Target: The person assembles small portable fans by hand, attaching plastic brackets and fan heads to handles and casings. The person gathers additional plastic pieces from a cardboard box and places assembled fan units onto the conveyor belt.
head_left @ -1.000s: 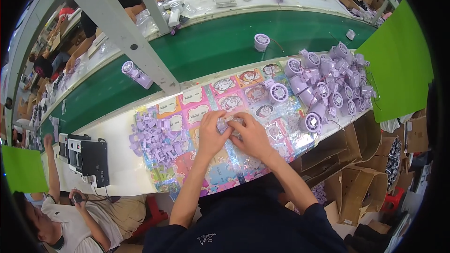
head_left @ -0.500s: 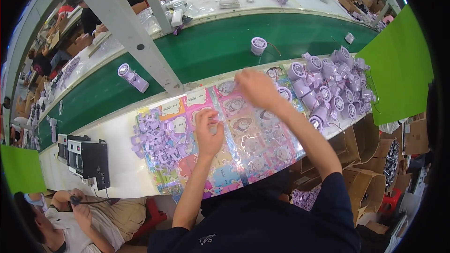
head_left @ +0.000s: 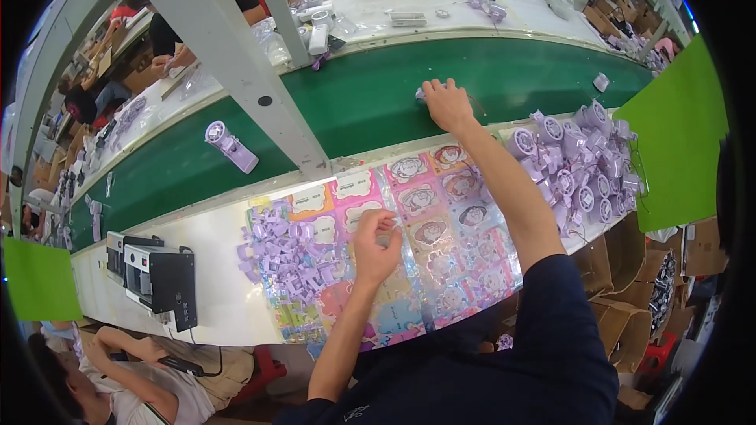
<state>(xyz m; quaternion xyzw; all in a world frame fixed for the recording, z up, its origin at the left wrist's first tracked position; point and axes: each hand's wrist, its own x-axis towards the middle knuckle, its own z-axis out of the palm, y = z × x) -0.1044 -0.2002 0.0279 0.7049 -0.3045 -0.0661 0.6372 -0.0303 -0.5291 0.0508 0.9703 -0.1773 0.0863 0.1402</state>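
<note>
My right hand point(head_left: 447, 107) reaches out over the green conveyor belt, its fingers closed round a lilac round fan housing point(head_left: 420, 94) that it mostly hides. A thin wire sticks out beside the hand. Above the printed colourful sheets point(head_left: 429, 232) hovers my left hand point(head_left: 376, 248), fingers loosely curled and thumb apart, with nothing visible in it. To its left lies a heap of small lilac plastic parts point(head_left: 287, 248). A large pile of lilac fan housings point(head_left: 579, 161) with loose wires fills the right end of the bench.
Further left on the green belt point(head_left: 354, 71) lies a lilac handheld fan body point(head_left: 231, 147). A grey metal post point(head_left: 260, 86) rises at the bench edge. Black boxy devices point(head_left: 157, 279) stand at the left, near a seated co-worker point(head_left: 150, 378). Cardboard boxes point(head_left: 618, 330) are at the lower right.
My right hand has moved forward from the printed sheets to the belt and closed on the fan housing there. The view has shifted slightly; my left hand stays over the sheets.
</note>
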